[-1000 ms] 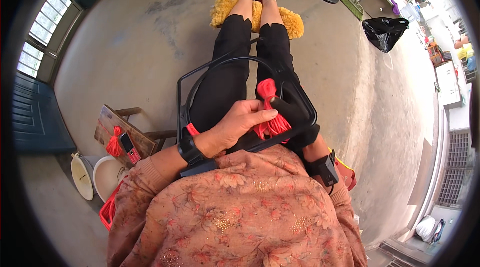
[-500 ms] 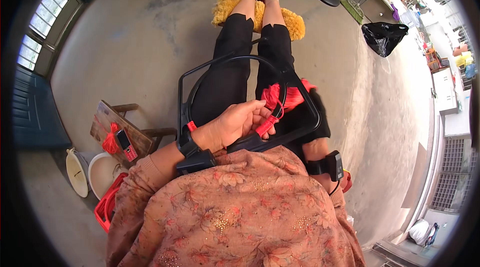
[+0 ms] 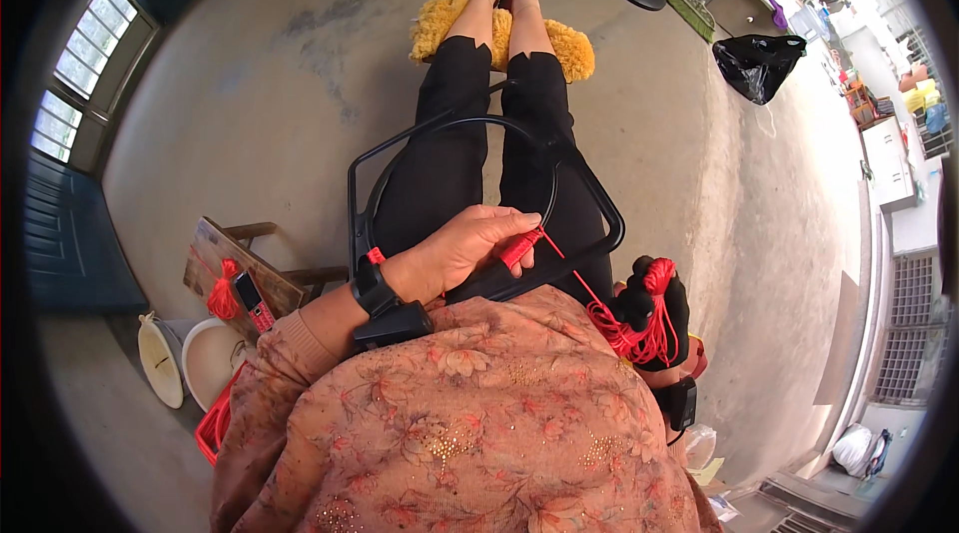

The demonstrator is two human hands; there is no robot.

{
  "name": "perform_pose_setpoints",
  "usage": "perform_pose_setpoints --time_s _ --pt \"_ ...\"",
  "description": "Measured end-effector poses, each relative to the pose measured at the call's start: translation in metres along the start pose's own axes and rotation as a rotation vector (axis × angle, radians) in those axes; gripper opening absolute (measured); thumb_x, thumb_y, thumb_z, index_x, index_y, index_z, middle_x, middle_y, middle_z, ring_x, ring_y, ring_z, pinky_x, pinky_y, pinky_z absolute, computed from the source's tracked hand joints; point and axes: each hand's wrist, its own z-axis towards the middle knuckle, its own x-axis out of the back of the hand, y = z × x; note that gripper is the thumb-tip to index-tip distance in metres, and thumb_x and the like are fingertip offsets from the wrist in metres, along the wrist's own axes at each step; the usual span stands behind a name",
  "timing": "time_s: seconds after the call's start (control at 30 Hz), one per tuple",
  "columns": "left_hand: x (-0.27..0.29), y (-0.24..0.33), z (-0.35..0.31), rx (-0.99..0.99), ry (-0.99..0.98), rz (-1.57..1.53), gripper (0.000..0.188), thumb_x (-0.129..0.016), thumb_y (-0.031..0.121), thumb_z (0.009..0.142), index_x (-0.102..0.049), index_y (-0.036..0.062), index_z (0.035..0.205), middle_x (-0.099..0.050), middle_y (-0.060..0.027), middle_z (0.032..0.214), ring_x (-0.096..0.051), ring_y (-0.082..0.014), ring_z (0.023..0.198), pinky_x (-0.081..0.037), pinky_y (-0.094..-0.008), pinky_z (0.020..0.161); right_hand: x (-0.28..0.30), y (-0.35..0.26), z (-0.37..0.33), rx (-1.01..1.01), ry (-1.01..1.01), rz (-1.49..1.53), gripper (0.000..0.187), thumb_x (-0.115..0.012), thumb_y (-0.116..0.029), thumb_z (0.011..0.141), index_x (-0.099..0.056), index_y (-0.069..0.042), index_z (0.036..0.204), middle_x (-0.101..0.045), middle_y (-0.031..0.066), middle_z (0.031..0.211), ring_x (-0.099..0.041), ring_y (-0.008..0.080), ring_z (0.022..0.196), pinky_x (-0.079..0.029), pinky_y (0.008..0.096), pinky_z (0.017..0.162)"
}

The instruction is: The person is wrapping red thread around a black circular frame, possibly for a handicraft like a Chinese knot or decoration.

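The left hand [image 3: 465, 248] lies curled over the black frame [image 3: 589, 195] on the lap, pinching a red cord [image 3: 523, 246]. The right hand [image 3: 654, 308], right of the frame, is fisted around a red yarn bundle [image 3: 644, 333]. Below is a concrete floor [image 3: 250, 83]; a stool [image 3: 240, 273] stands left of the frame.

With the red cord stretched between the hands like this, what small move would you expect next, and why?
Probably the right hand draws further out to the side to take up the cord. The left hand pinches one end against the black frame on the lap, while the right hand, in a dark glove, has loops of cord wound round it, and the strand between them is nearly taut.
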Motion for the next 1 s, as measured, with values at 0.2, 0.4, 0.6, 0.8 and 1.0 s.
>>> perform_pose_setpoints --time_s 0.2,0.4,0.6,0.8,1.0 --pt "0.0 0.001 0.002 -0.121 0.007 0.024 0.019 -0.057 0.021 0.092 -0.06 0.0024 0.088 -0.063 -0.0102 0.072 -0.059 -0.0143 0.06 -0.05 -0.0236 0.058 0.01 -0.013 0.005 0.385 0.355 -0.03 0.036 -0.047 -0.038 0.097 -0.052 -0.006 0.113 -0.059 0.0107 0.091 -0.059 0.0236 0.082 -0.049 0.0375 0.077" --pt "-0.001 0.0 -0.002 -0.119 0.012 0.005 0.016 -0.054 0.016 0.093 -0.059 0.0011 0.09 -0.063 -0.0117 0.073 -0.061 -0.0157 0.061 -0.052 -0.0258 0.058 0.064 -0.041 0.023 0.556 0.51 -0.145 0.034 -0.046 -0.037 0.098 -0.053 -0.007 0.112 -0.06 0.0116 0.106 -0.058 0.0248 0.092 -0.049 0.0401 0.081" --pt "0.004 0.007 -0.008 -0.182 0.005 -0.015 0.018 -0.056 0.019 0.092 -0.06 0.0028 0.085 -0.063 -0.0105 0.072 -0.062 -0.0152 0.061 -0.051 -0.0256 0.059 0.135 -0.083 0.007 0.504 0.229 -0.149 0.037 -0.04 -0.042 0.098 -0.052 -0.009 0.11 -0.06 0.0078 0.099 -0.058 0.027 0.085 -0.047 0.0476 0.09" --pt "0.004 0.014 -0.013 -0.062 -0.014 -0.026 0.017 -0.055 0.017 0.092 -0.06 0.0022 0.085 -0.063 -0.0115 0.071 -0.062 -0.0149 0.062 -0.052 -0.0254 0.06 0.097 -0.073 -0.001 0.42 0.47 -1.511 0.038 -0.038 -0.025 0.101 -0.047 -0.001 0.129 -0.056 0.0138 0.125 -0.056 0.0246 0.111 -0.045 0.0388 0.095" --pt "0.003 0.007 -0.009 -0.073 0.01 0.045 0.016 -0.052 0.015 0.093 -0.058 0.0008 0.087 -0.064 -0.0118 0.075 -0.062 -0.0153 0.061 -0.052 -0.0254 0.059 -0.043 -0.01 0.063 -0.107 0.172 -0.83 0.044 -0.06 -0.014 0.085 -0.051 0.002 0.125 -0.06 0.0079 0.116 -0.058 0.0179 0.106 -0.045 0.0307 0.094"
